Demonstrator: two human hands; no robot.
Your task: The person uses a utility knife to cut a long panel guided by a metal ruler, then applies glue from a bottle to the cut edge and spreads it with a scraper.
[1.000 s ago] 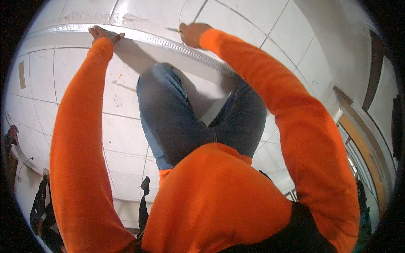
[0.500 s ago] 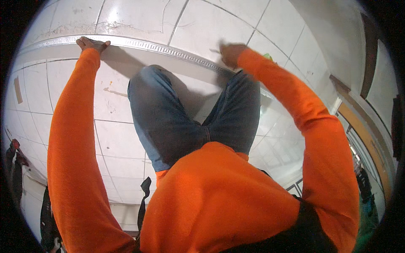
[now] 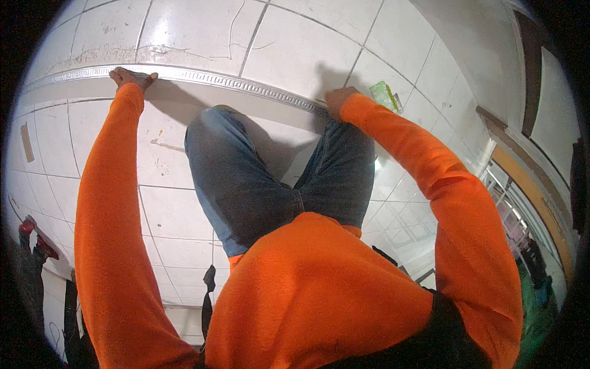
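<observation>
The strip [image 3: 221, 79] runs across the tiled floor [image 3: 307, 38], beyond both knees. The left hand [image 3: 131, 79] spreads on it; the right hand [image 3: 340, 100] looks curled alongside, its grip unclear. Steady left pressure should prevent slipping.

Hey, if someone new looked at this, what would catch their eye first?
The bright orange top fills the lower middle, its sleeves reaching up both sides. Beyond the jeans, a silvery patterned strip crosses the tiles, the left hand on it. A green item lies at upper right.
</observation>
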